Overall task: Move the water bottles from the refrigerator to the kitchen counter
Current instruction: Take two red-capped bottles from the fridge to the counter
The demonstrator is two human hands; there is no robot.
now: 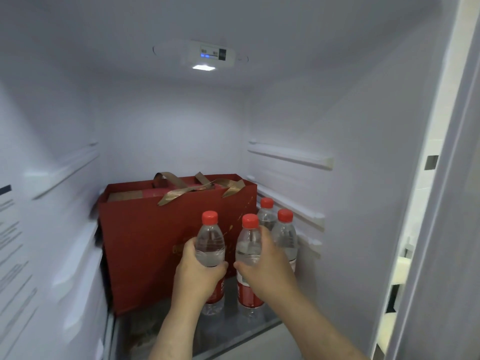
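Note:
Several clear water bottles with red caps and red labels stand upright on a glass shelf (262, 327) inside the open refrigerator. My left hand (198, 275) grips the front left bottle (210, 241) around its middle. My right hand (268, 268) grips the front right bottle (248, 242) the same way. Two more bottles stand behind my right hand: one at the right (285, 232) and one further back (267, 211), both partly hidden.
A large red gift bag (145, 245) with gold ribbon handles fills the left and back of the shelf, right beside the bottles. White shelf rails run along both side walls. The refrigerator's right edge (426, 178) and door frame rise at the right.

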